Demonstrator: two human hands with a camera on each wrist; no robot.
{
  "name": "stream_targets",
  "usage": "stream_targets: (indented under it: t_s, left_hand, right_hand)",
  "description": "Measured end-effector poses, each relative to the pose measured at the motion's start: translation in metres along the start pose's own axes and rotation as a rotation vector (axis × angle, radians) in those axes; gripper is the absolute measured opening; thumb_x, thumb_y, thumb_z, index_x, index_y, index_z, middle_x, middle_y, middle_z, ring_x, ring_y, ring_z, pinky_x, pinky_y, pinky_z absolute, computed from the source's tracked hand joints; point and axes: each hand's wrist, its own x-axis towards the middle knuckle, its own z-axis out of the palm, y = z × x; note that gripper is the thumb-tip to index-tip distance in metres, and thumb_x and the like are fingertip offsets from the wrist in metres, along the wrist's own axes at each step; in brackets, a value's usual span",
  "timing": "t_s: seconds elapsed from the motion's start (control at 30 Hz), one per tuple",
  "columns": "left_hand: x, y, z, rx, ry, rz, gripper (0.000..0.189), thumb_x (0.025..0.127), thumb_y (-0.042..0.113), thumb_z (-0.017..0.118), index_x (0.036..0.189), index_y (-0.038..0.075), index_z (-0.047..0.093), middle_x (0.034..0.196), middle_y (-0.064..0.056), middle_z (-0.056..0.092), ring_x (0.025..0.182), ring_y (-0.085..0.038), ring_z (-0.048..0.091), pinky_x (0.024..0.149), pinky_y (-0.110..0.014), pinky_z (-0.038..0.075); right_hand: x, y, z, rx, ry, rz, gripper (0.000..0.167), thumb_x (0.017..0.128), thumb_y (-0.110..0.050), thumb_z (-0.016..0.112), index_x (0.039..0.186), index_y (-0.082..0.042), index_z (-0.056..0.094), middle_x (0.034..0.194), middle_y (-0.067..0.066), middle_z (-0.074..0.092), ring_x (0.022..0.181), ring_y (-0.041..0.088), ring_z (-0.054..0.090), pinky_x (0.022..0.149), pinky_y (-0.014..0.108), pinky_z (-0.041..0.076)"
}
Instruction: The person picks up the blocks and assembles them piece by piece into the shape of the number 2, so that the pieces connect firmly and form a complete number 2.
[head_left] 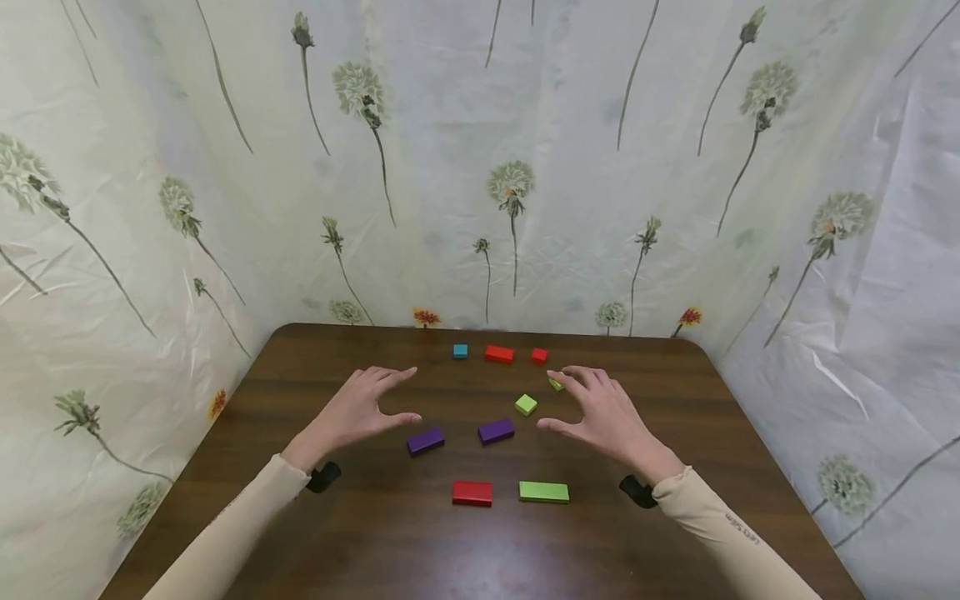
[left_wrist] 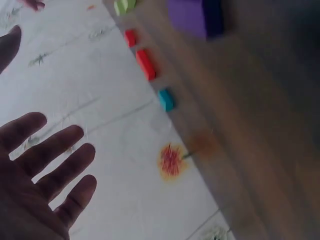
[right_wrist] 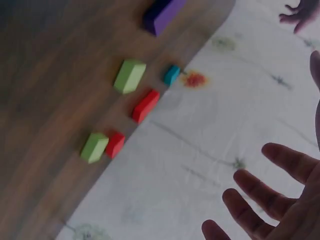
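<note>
My left hand point(head_left: 360, 410) hovers above the table with fingers extended and thumb apart, holding nothing. Nearest to it is a purple block point(head_left: 425, 442), just below the thumb in the head view. The right hand point(head_left: 606, 415), likewise empty with spread fingers, is over the right side. It partly hides a small green block point(head_left: 556, 383). Left of that hand lie a green block point(head_left: 527, 405) and a second purple block point(head_left: 497, 431). In the wrist views, the fingers of the left hand point(left_wrist: 45, 170) and right hand point(right_wrist: 280, 200) touch no block.
Along the back of the brown table point(head_left: 337, 533) lie a blue block point(head_left: 461, 352), a long red block point(head_left: 499, 354) and a small red block point(head_left: 539, 356). Nearer the front are a red block point(head_left: 472, 493) and a long green block point(head_left: 543, 492). A floral curtain point(head_left: 435, 167) surrounds the table.
</note>
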Motion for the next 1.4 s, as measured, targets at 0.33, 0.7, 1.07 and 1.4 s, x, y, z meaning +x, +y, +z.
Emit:
stream_targets:
  t_s: [0.33,0.7,1.07,1.4]
  left_hand:
    - [-0.019,0.024,0.034,-0.032,-0.102,0.075,0.056,0.076,0.055,0.075,0.116,0.017,0.07,0.109,0.004,0.07,0.103,-0.016,0.059,0.086,-0.037,0.039]
    - [-0.026,0.049,0.067,-0.074,-0.206,0.183,0.046,0.077,0.048,0.077,0.106,0.013,0.073,0.102,0.002,0.072,0.095,-0.013,0.059,0.082,-0.033,0.04]
    - [-0.029,0.064,0.089,-0.096,-0.267,0.199,0.04,0.081,0.046,0.074,0.108,0.015,0.072,0.101,0.007,0.07,0.096,-0.008,0.057,0.085,-0.028,0.043]
    - [-0.03,0.064,0.095,-0.084,-0.242,0.224,0.03,0.085,0.039,0.073,0.102,0.015,0.073,0.094,0.005,0.066,0.088,-0.006,0.055,0.078,-0.024,0.046]
  right_hand:
    - [-0.017,-0.029,0.029,0.031,-0.013,-0.078,0.067,0.075,-0.073,0.063,0.121,-0.023,0.066,0.112,0.0,0.064,0.106,0.024,0.054,0.085,0.046,0.044]
    - [-0.024,-0.058,0.057,0.041,-0.113,-0.161,0.06,0.073,-0.07,0.067,0.109,-0.022,0.072,0.097,-0.007,0.07,0.087,0.014,0.052,0.078,0.036,0.04]
    - [-0.026,-0.081,0.074,0.018,-0.189,-0.263,0.055,0.074,-0.07,0.067,0.098,-0.021,0.074,0.094,-0.008,0.069,0.088,0.014,0.056,0.075,0.033,0.039]
    - [-0.03,-0.086,0.085,0.041,-0.219,-0.259,0.039,0.073,-0.056,0.075,0.095,-0.024,0.074,0.091,-0.011,0.068,0.087,0.013,0.055,0.074,0.03,0.034]
